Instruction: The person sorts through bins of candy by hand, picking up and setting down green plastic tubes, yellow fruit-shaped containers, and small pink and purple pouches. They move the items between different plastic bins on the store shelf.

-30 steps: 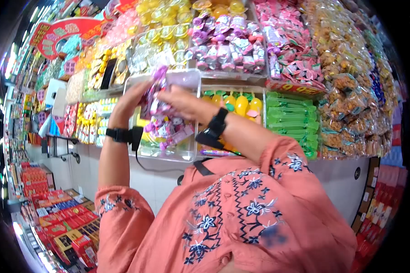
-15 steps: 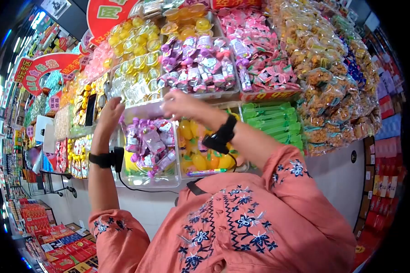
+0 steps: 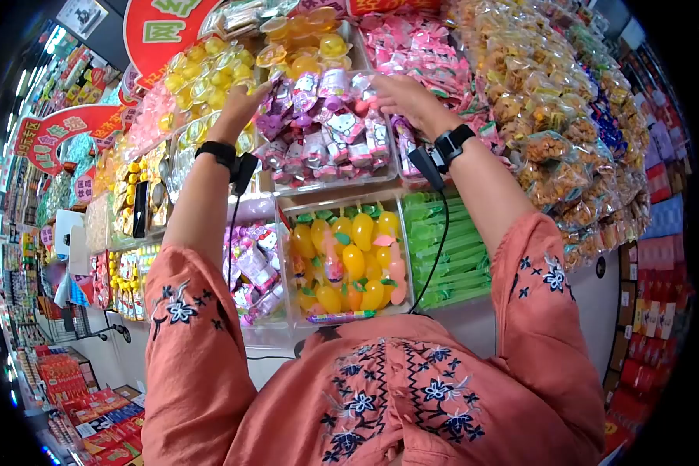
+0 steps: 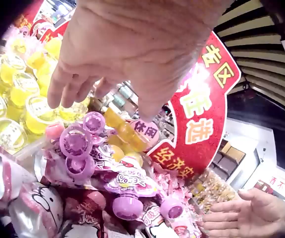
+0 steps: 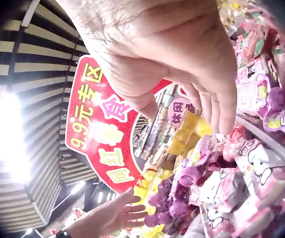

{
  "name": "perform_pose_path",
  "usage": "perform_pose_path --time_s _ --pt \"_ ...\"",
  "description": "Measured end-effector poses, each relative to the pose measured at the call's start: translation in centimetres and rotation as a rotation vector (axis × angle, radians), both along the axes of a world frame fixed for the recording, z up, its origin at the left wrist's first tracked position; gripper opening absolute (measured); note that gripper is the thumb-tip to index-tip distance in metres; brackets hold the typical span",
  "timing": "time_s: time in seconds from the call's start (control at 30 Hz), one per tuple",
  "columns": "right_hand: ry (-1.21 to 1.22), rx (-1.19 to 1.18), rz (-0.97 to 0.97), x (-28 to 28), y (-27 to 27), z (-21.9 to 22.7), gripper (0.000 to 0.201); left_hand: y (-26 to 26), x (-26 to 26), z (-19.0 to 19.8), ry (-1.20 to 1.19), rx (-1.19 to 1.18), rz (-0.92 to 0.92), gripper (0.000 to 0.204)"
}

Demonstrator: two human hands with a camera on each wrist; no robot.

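A heap of pink-and-white cartoon-cat pouches (image 3: 338,132) with purple caps fills a clear bin in the upper middle of the head view. My left hand (image 3: 245,105) is at the heap's left side, fingers loosely extended with nothing in them. Across from it, my right hand (image 3: 408,97) is over the right edge, also holding nothing. In the left wrist view purple caps (image 4: 127,206) lie below the left hand (image 4: 127,54). The right wrist view has the right hand's (image 5: 177,59) fingertips close above the pouches (image 5: 221,186). More such pouches (image 3: 252,268) lie in a lower bin, partly behind my left arm.
Yellow mango-shaped packs (image 3: 357,256) fill the bin in front of me, with green tube packs (image 3: 446,248) to its right. Yellow jelly cups (image 3: 210,74) stand left of the heap; bagged brown snacks (image 3: 559,140) rise at the right. A red sign (image 3: 163,35) stands behind.
A second ago both hands held pouches over the lower left bin; half a second ago pouches lay there and the hands were above them. Now both hands are farther forward and apart, around the upper heap.
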State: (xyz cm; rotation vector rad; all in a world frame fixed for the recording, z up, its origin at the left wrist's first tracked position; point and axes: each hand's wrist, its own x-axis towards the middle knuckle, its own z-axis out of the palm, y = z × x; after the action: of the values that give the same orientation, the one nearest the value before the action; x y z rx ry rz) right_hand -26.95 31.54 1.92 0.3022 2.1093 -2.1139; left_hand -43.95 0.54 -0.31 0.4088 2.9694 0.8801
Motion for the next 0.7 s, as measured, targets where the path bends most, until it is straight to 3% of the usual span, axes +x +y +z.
perform_pose_path --time_s 0.03,0.07,0.3,0.37,0.53,0.63,0.7 --pt "0.018 0.003 -0.008 -0.7 -0.1 -0.5 0.059 0.3 -1.5 -0.6 -0.036 -0.034 0.01 0.081" --pt "0.038 0.007 -0.019 -1.7 -0.4 -1.5 0.057 0.1 -2.8 -2.6 0.074 0.059 -0.014 0.079" --pt "0.108 0.195 -0.015 -7.2 -1.6 -5.0 0.063 0.8 -3.6 -1.2 -0.432 -0.105 -0.046 0.088" --pt "0.071 0.323 0.032 -10.5 -1.1 -8.3 0.065 1.3 -3.4 -0.8 -0.385 -0.135 -0.038 0.084" --pt "0.121 0.587 0.027 -9.4 -3.3 -5.7 0.063 1.8 -3.9 -2.4 -0.255 -0.241 -0.085 0.079" --pt "0.075 0.721 -0.014 -9.6 -3.7 -6.1 0.063 1.4 -4.4 -2.9 -0.352 -0.066 -0.035 0.069" --pt "0.073 0.728 0.044 -9.5 -3.6 -5.7 0.065 1.2 -3.8 -3.6 -0.274 0.062 -0.03 0.059"
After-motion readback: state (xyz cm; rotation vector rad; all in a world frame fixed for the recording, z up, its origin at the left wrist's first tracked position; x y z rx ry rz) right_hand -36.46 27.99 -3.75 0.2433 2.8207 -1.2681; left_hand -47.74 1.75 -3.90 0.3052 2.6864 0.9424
